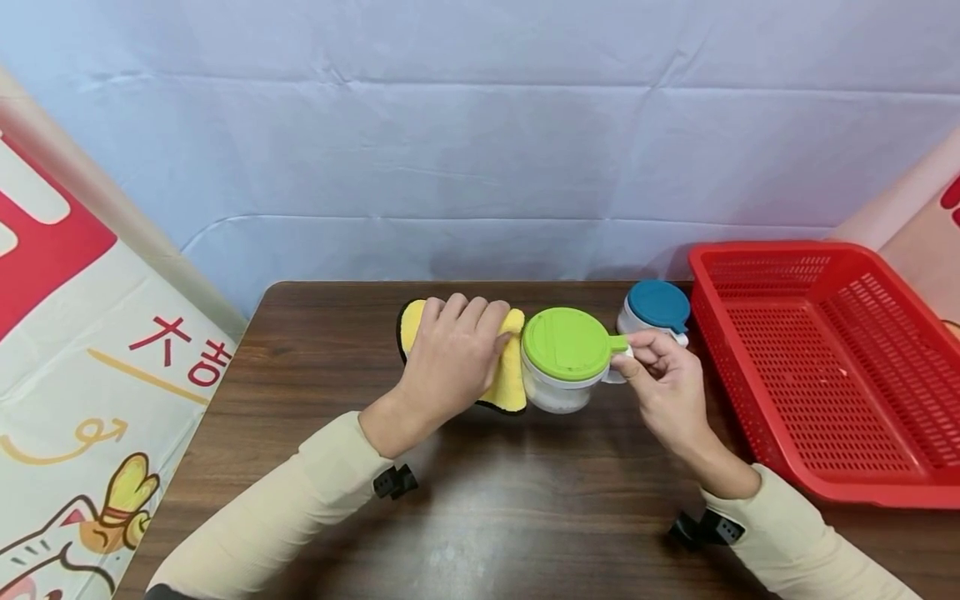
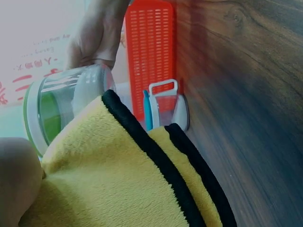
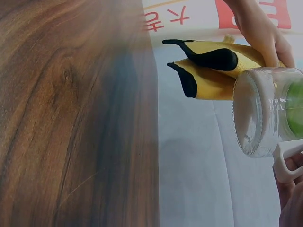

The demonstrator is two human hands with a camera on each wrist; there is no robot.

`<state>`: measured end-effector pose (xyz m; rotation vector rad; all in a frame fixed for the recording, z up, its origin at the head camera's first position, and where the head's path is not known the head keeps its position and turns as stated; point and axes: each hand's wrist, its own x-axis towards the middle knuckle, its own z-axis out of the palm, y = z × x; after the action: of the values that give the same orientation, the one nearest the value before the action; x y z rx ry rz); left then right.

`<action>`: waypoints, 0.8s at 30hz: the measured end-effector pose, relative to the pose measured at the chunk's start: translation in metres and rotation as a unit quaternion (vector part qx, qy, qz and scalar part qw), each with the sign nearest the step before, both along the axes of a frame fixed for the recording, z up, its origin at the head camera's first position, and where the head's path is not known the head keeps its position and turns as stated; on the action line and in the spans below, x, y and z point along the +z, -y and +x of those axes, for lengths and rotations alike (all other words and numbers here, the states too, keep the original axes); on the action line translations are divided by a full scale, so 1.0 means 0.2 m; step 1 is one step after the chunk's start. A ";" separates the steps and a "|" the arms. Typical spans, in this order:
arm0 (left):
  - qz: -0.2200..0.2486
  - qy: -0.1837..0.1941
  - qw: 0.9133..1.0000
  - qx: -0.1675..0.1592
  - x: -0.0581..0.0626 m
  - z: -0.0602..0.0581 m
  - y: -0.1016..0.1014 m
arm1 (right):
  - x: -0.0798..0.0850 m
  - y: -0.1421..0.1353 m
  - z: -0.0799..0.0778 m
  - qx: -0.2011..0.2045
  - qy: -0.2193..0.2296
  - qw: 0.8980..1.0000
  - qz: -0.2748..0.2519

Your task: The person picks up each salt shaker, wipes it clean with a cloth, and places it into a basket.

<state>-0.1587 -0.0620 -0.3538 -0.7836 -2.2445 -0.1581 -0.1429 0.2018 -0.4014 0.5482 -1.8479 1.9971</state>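
My left hand (image 1: 455, 360) grips a folded yellow cloth (image 1: 510, 379) with black edging, fingers curled over its top. Right beside the cloth is a clear seasoning jar (image 1: 558, 393) with a green lid (image 1: 567, 343) and a white collar. My right hand (image 1: 670, 387) holds this jar by its white handle (image 3: 285, 163), thumb and fingers pinching it. Both wrist views show jar and cloth raised off the table. Something whitish shows inside the jar (image 2: 90, 90). Whether the cloth touches the glass I cannot tell.
A second jar with a blue lid (image 1: 658, 304) stands at the table's back, behind my right hand. Next to it, a red plastic basket (image 1: 806, 387) takes up the right side. The brown wooden table (image 1: 480, 517) ends at a pale cloth backdrop (image 1: 480, 150).
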 end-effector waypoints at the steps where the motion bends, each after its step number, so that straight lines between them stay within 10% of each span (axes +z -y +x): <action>1: 0.000 0.005 1.000 -0.001 0.00 0.00 0.00 | 0.00 0.00 0.00 -0.002 0.002 1.000 0.000; 24: 0.014 0.035 0.997 -0.062 0.02 -0.02 0.02 | 0.01 0.00 0.00 0.019 -0.003 1.000 -0.006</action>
<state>-0.1627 -0.0667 -0.3498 -0.9164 -2.2540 -0.2786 -0.1437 0.2024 -0.3996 0.5891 -1.8347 2.0278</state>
